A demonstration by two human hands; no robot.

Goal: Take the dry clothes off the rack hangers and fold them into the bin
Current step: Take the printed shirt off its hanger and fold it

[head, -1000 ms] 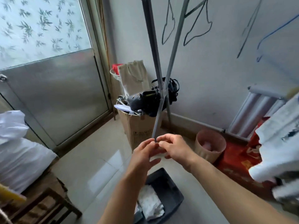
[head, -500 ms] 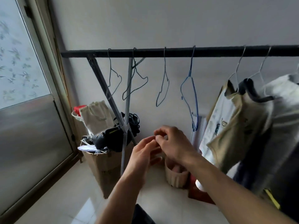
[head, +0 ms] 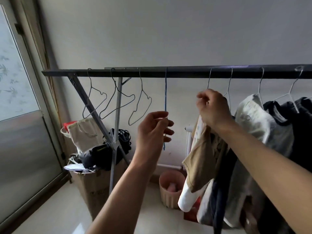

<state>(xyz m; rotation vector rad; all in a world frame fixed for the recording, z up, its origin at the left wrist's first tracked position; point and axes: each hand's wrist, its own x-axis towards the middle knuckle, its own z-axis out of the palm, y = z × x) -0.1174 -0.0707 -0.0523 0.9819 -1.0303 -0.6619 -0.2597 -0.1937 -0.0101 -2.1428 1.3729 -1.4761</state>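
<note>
A dark rack bar runs across the view. Three bare wire hangers and a blue hanger hang on its left half. My left hand pinches the blue hanger's wire between thumb and fingers. To the right, a tan and white shirt hangs from a wire hanger. My right hand grips that shirt's top at the hanger's neck. Further right hang a pale shirt and dark clothes. The bin is out of view.
The rack's slanted legs stand at the left, in front of a cardboard box piled with bags. A pink ribbed basket stands on the tiled floor under the rack. A metal door is at far left.
The view has tilted up from the floor and bin to the rack. My hands parted and rose: the left to the blue hanger, the right to the tan shirt's hanger.
</note>
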